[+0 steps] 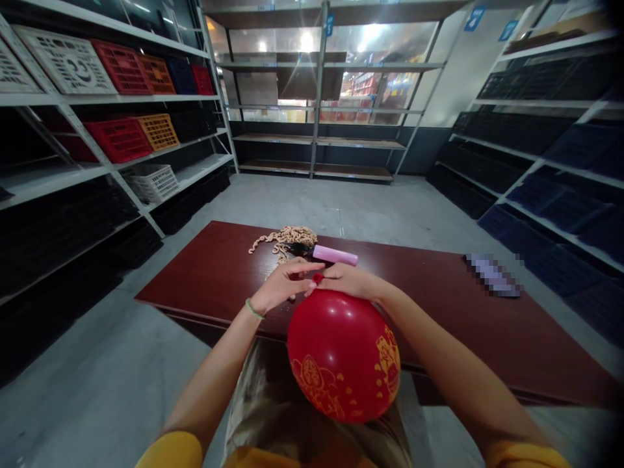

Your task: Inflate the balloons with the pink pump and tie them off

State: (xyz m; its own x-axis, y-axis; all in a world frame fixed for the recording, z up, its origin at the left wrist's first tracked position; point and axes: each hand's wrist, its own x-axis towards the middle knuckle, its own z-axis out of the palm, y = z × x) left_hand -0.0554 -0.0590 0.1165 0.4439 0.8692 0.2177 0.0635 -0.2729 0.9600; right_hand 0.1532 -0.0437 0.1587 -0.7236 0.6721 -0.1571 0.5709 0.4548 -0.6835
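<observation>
Balloon (344,354) red w/ gold print, inflated, sits betw my forearms at near edge of table (214,273), belly toward me, neck (318,278) pointing away. Long axis runs neck-to-belly, roughly away from me. Both hands at neck: left hand (280,286) fingers pinched on it, right hand (348,281) closed on it too. Prob v light, soft, springy, skin slick; pops easily, so hold by neck only. Pink tube (335,255) & bead chain (287,237) just beyond hands.
</observation>
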